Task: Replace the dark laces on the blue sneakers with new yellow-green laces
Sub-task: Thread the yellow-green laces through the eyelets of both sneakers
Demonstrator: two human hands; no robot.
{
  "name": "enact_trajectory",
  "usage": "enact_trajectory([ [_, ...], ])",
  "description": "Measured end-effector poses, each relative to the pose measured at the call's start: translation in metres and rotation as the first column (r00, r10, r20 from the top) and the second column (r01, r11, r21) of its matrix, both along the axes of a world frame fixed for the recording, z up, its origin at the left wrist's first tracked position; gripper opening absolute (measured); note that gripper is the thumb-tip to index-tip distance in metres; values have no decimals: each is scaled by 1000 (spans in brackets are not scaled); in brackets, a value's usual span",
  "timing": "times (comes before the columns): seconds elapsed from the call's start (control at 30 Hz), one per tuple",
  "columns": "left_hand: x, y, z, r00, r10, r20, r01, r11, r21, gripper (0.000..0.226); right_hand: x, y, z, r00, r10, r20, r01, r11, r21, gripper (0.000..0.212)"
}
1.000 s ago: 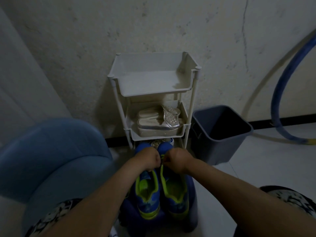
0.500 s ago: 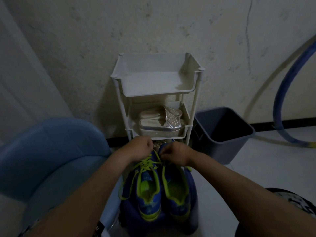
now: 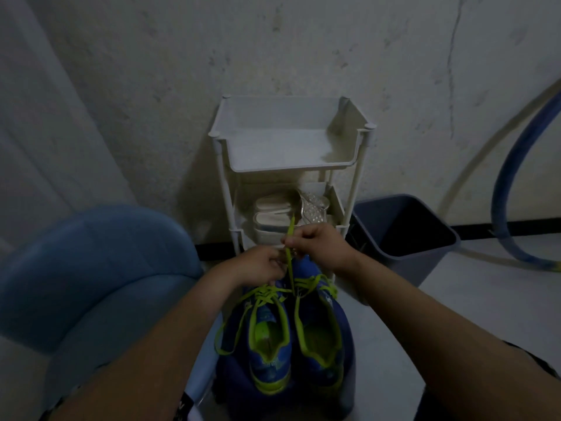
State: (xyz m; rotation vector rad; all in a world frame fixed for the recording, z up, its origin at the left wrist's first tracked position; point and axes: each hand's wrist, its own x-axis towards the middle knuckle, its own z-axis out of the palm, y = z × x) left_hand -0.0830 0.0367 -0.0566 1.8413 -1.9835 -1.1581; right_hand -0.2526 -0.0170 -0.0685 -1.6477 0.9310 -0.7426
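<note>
a white rack [image 3: 361, 153] stands against the wall [image 3: 151, 86] straight ahead, and the toes of the sneakers [image 3: 267, 341] end just short of its lower posts. a grey bin [image 3: 379, 253] sits just to the right of the rack, its near corner close to the right forearm. a blue chair [image 3: 91, 268] fills the left side and comes up close to the left forearm. the open room lies to the right, on the pale floor [image 3: 455, 299] between the sneakers, the bin and a blue hoop [image 3: 510, 183] that leans on the wall. pale shoes [image 3: 273, 217] lie on the rack's middle shelf, behind the hands.

the two sneakers sit side by side and touching on a dark blue base [image 3: 347, 329]; what that base is i cannot tell. both hands hover over the toe end. the left hand [image 3: 261, 265] has its fingers curled and pinches a yellow-green lace [image 3: 290, 259] low down. the right hand [image 3: 321, 247] pinches the same strand a little higher and further away, with the lace tip poking up past its fingers. the two hands are almost touching.

the sneakers point away from the person, heels near and toes toward the rack, openings facing up. the pinched strand rises nearly upright from between the two toe ends; which sneaker it belongs to i cannot tell. yellow-green lacing crosses both tongues, and a loose loop hangs off the left sneaker's outer side.
</note>
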Motion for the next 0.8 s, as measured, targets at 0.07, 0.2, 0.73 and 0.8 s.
enact_trajectory([
  [0.07, -5, -2, -5, 999, -53, -3, 53, 998, 33, 14, -1, 0, 4, 998, -9, 68, 6, 999, 43, 19],
  [0.2, -10, -8, -11, 994, 93, -57, -94, 996, -6, 21, -1, 0, 1, 998, -42, 40, 39, 996, 75, 22],
  [0.73, -8, -6, 22, 672, 551, -494, -535, 823, 190, 23, -1, 8, 8, 944, 163, -288, -140, 985, 100, 15],
  [0.8, -8, -3, 17, 753, 527, -395, -432, 848, 307, 18, 1, 8, 17, 989, 84, -124, -72, 993, 96, 16],
])
